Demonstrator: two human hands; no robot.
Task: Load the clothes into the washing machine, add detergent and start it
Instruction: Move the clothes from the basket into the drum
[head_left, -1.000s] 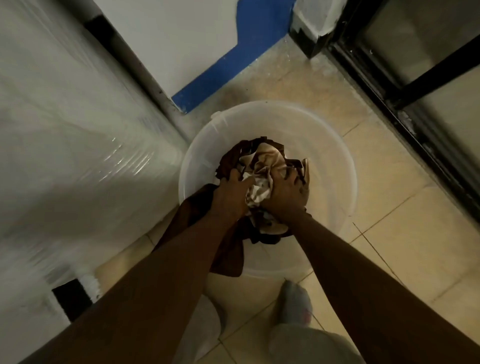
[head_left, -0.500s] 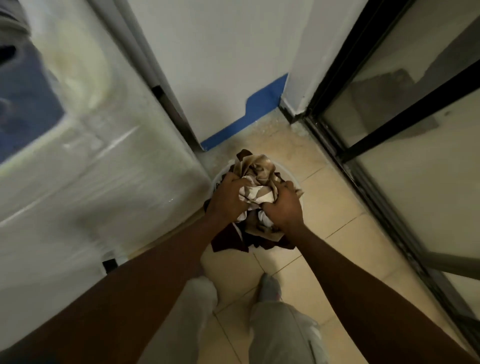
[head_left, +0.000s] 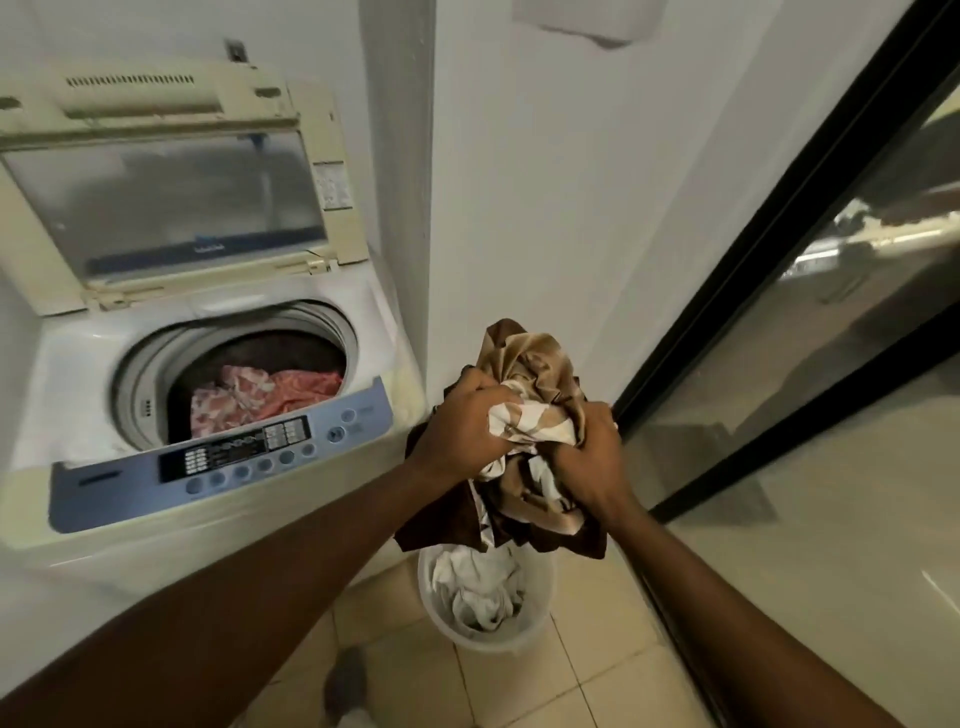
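Observation:
A crumpled brown, tan and white cloth bundle (head_left: 530, 364) hangs in the air to the right of the washing machine (head_left: 78, 364). My left hand (head_left: 457, 431) and my right hand (head_left: 592, 457) both grip it from either side. The top-loading machine stands at the left with its lid (head_left: 166, 202) raised. Inside its drum lies a pink patterned garment (head_left: 260, 397). A blue control panel (head_left: 218, 462) runs along the machine's front edge. Below the bundle a white bucket (head_left: 535, 631) stands on the floor with white clothes (head_left: 478, 587) in it.
A white wall corner (head_left: 431, 208) rises just right of the machine. A black-framed glass door (head_left: 779, 291) fills the right side. The floor is beige tile (head_left: 597, 691). My socked foot (head_left: 345, 680) shows near the bottom edge.
Both hands have lifted the brown bundle out of the bucket to about the height of the machine's top. My view has swung upward, bringing the raised lid and drum into sight.

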